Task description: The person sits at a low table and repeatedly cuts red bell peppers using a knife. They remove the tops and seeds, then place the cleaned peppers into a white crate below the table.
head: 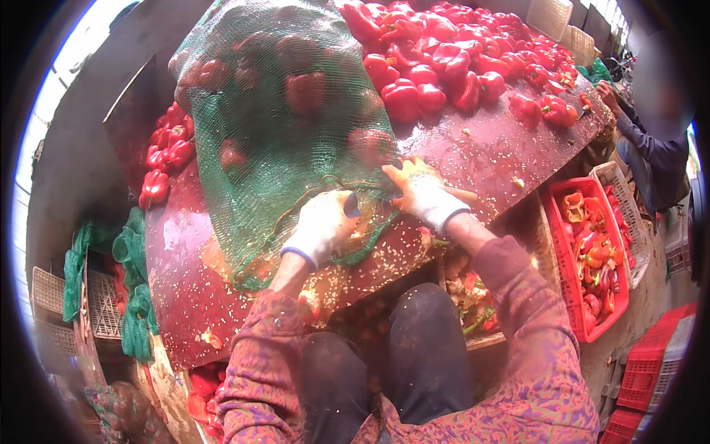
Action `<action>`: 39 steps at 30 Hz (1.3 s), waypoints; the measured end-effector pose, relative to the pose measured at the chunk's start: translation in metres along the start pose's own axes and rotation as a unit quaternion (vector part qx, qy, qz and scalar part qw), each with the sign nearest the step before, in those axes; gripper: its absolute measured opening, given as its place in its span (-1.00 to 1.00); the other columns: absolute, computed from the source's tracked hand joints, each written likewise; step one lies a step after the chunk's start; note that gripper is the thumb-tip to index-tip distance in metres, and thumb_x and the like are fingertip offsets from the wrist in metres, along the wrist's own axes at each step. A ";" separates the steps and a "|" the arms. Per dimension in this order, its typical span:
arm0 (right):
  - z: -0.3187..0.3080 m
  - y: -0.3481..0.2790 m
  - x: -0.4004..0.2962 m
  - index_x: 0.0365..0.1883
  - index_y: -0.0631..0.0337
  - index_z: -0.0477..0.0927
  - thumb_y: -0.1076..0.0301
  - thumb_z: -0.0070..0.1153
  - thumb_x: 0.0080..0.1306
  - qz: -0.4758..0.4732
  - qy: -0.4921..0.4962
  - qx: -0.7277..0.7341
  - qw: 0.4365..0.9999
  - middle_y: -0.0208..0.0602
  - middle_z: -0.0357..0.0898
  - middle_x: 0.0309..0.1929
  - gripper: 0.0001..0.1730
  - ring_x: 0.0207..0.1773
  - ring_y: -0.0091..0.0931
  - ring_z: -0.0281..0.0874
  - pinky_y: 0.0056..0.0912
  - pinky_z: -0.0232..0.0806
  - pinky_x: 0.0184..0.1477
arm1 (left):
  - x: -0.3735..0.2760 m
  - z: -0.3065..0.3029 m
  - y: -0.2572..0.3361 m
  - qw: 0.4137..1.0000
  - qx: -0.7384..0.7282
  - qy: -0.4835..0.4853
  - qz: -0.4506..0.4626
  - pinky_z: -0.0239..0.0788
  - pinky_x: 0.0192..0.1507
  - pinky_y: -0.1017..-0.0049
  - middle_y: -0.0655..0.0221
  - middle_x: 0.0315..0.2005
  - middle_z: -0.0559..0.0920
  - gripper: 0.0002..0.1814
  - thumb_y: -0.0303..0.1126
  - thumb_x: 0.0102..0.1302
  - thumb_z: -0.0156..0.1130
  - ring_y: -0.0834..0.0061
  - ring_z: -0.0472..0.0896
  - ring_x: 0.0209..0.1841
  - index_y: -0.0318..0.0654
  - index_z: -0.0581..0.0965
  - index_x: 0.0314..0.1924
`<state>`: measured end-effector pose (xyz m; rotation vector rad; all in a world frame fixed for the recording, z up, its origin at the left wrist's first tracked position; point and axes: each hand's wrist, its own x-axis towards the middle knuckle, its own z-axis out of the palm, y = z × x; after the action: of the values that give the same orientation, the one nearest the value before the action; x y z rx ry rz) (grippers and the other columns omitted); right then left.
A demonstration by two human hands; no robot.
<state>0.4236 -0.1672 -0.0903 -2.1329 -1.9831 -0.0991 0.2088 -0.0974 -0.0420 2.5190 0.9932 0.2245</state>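
A green mesh bag lies on the dark red tabletop, with several red bell peppers inside. Its mouth, edged with a brown drawstring, faces me. My left hand, in a white and yellow work glove, is at the bag's mouth; its fingers are curled and partly hidden, so its hold is unclear. At the right edge of the mouth is my right hand, gloved too, its fingers spread on the mesh. A wooden-looking handle shows beside that palm; whether the hand holds it cannot be told.
Red bell peppers are heaped at the back, more at the left. Seeds lie scattered on the tabletop. Right of it stands a red plastic crate with cut peppers; an open box of scraps is below the edge. Another person sits at the right.
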 end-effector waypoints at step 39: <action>0.038 0.047 0.014 0.12 0.25 0.55 0.33 0.22 0.36 0.382 0.353 0.491 0.699 -0.23 0.63 -0.18 -0.61 -0.15 -0.41 0.59 -0.28 0.45 -0.05 | 0.008 0.047 0.019 0.891 -0.445 0.075 0.052 0.48 -0.11 0.56 0.44 -0.13 0.67 -0.59 -0.57 0.08 0.40 0.62 0.62 -0.22 -0.24 0.52 -0.05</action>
<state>0.4671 -0.1486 -0.1304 -1.5639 -0.3842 0.2128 0.2406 -0.1197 -0.0757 1.7102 0.5924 0.7312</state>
